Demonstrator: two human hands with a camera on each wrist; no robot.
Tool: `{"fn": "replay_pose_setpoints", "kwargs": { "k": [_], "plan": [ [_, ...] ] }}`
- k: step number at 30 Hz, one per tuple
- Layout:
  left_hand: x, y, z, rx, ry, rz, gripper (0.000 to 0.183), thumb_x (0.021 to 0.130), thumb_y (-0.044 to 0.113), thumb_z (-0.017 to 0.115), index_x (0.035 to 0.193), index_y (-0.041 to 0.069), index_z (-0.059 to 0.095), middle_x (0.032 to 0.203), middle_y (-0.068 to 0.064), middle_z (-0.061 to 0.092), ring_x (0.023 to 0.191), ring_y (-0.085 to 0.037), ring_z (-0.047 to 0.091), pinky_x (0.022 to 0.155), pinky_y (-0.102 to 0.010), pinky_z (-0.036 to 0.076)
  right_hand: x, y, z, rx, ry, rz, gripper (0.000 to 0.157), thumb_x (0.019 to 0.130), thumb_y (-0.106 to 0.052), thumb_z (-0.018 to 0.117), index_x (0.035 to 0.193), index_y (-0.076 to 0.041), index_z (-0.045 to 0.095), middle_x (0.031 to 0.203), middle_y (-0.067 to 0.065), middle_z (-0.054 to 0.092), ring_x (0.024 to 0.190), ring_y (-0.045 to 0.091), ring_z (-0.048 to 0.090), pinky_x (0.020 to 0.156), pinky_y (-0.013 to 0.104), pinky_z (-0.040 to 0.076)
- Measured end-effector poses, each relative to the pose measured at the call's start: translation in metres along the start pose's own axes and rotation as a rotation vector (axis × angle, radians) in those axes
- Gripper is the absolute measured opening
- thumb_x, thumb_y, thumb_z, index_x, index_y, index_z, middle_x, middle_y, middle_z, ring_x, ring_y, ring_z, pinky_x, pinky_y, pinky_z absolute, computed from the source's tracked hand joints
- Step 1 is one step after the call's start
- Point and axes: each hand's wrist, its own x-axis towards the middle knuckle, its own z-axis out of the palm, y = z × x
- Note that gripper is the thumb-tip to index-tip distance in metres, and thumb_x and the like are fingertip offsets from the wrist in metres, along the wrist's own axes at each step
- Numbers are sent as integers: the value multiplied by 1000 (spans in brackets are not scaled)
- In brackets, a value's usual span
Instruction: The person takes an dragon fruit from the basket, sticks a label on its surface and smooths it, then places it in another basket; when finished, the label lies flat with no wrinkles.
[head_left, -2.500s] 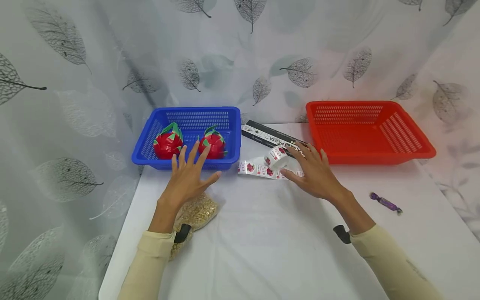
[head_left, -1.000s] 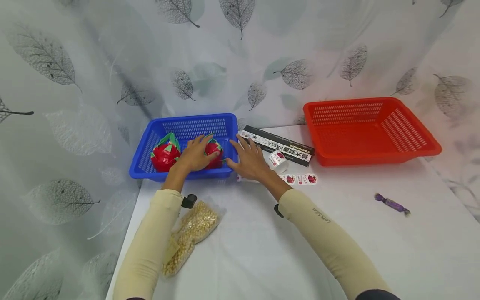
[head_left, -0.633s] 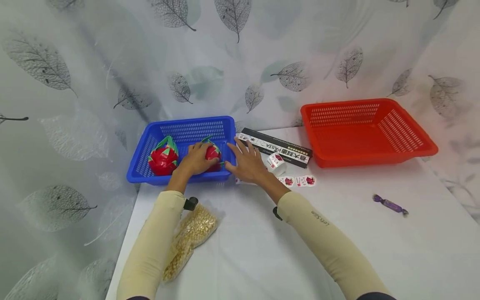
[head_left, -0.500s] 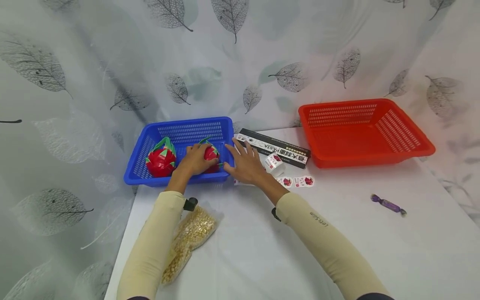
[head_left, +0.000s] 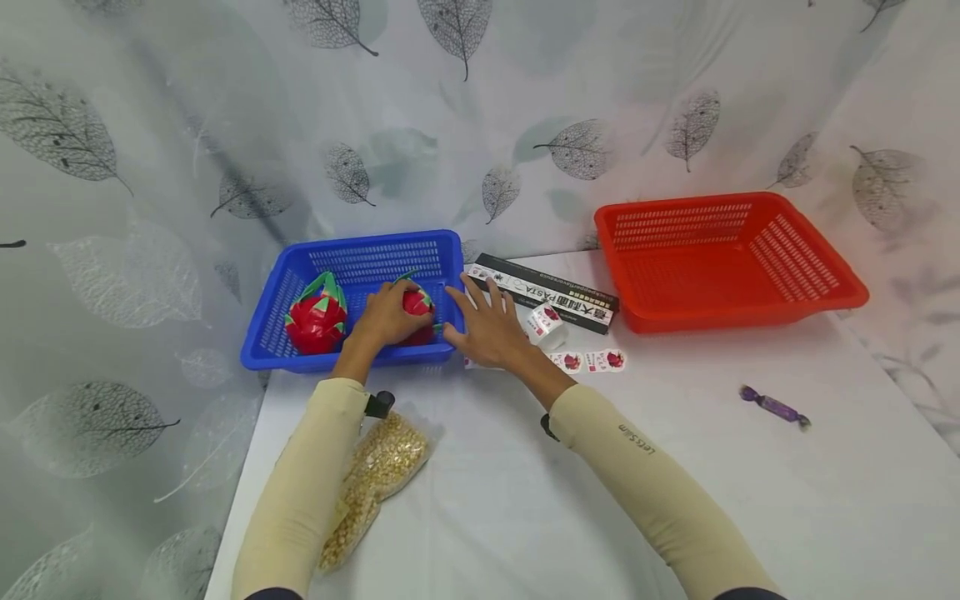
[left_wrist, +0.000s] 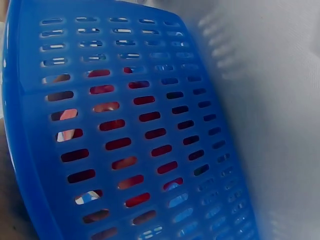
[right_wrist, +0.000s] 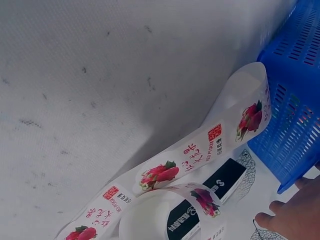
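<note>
In the head view, a blue basket (head_left: 281, 364) contains two red dragon fruits with green tips. My left hand (head_left: 384, 318) reaches in over the front rim and grips the right-hand dragon fruit (head_left: 420, 303), thumb along its near right side. The other dragon fruit (head_left: 317, 323) sits at the left. My right hand (head_left: 491, 332) has its fingers spread at the basket's right rim. Through the slots of the basket wall (left_wrist: 120, 90) in the left wrist view, red skin shows. Beside the right hand lies a roll of dragon fruit labels (right_wrist: 150, 212), its strip (right_wrist: 200, 150) unwound against the basket.
A black and white pasta box (head_left: 547, 293) lies behind the label roll. The red basket (head_left: 735, 318) stands at the back right. A purple wrapped candy (head_left: 775, 407) is at the right, and a clear bag of yellow kernels (head_left: 386, 458) lies by the left forearm.
Both hands have moved to the blue basket. The left hand has reached in and taken hold of the right dragon fruit; the right hand has shifted left from the label roll to the rim.
</note>
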Motion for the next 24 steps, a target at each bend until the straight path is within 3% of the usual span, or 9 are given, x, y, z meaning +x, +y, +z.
{"fn": "replay_pose_setpoints", "kwargs": {
  "k": [14, 24],
  "plan": [
    [-5, 0, 1, -6, 67, -21, 71, 91, 38, 77, 152, 12, 49, 147, -25, 49, 134, -48, 47, 104, -64, 54, 1, -3, 1, -19, -4, 9, 70, 106, -54, 43, 169, -28, 28, 179, 4, 12, 163, 45, 10, 127, 68, 17],
    [-10, 6, -10, 4, 92, -1, 71, 92, 39, 77, 152, 13, 50, 148, -25, 48, 135, -48, 46, 101, -64, 56, 2, -2, 1, -9, -29, 25, 71, 106, -55, 42, 170, -29, 25, 180, 2, 7, 163, 44, 4, 127, 70, 14]
  ]
}}
